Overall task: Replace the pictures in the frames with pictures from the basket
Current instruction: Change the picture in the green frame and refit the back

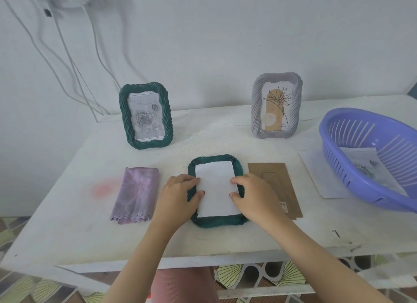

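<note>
A dark green frame point(214, 222) lies face down at the table's front middle. A white picture back point(215, 185) sits in its opening. My left hand point(178, 196) rests on the frame's left side, fingertips on the paper's left edge. My right hand point(255, 194) presses the paper's right edge. The frame's brown backing board point(282, 185) lies flat just to the right. A second green frame point(145, 115) with a rose picture stands at the back left. A grey frame point(276, 105) with a flower drawing stands at the back right. The purple basket point(352, 167) at the right holds a picture point(363, 165).
A folded lilac cloth point(136, 195) lies left of the flat frame. A white sheet point(320, 178) lies partly under the basket. The white table point(90, 223) ends near my body; cables hang on the wall at the back left.
</note>
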Available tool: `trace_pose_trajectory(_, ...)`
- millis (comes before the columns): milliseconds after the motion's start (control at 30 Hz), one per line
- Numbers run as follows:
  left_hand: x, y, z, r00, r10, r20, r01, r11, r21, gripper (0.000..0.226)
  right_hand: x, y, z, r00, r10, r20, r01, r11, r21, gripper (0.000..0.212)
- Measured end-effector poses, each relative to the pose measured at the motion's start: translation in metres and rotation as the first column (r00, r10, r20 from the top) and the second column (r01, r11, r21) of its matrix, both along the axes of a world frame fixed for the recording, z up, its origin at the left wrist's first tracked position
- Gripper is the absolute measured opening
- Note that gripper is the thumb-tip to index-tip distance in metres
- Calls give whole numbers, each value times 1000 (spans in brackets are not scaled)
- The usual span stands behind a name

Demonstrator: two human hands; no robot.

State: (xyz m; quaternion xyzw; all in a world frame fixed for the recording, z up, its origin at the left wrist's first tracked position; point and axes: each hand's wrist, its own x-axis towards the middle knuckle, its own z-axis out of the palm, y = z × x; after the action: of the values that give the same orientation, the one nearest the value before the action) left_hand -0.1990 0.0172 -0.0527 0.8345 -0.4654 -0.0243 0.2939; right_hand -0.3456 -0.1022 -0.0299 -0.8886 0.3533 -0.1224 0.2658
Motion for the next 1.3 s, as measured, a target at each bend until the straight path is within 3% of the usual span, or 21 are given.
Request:
trace_pose_trajectory(367,3,0,0,1000,-16,4,16,1000,7,36,-2,2,0,1000,-4,6,4,1000,22,38)
trace_pose_trajectory(600,-2,-2,3,1000,3,26,-1,996,-93,34,-16,-8,5,980,-109,166,110,994,8,32)
trace_pose_trajectory(700,-15,-9,9,994,-65,87,76,988,-136,40,-31,-19,4,972,-207,109,214,975,-55,38)
trace_pose_trajectory(900,-53,-32,10,924,-358,134,360,933,12,63,-56,-29,-2,928,-343,-144,315,931,-184,67)
trace_pose_trajectory(1133,-77,-44,1,855,-467,224,446,884,140,69,-68,-30,-5,916,-385,-114,373,921,-109,78)
trace_pose_trajectory(1300,-81,-45,-5,843,-492,220,456,868,195,68,-68,-41,3,901,-434,3,429,891,152,84)
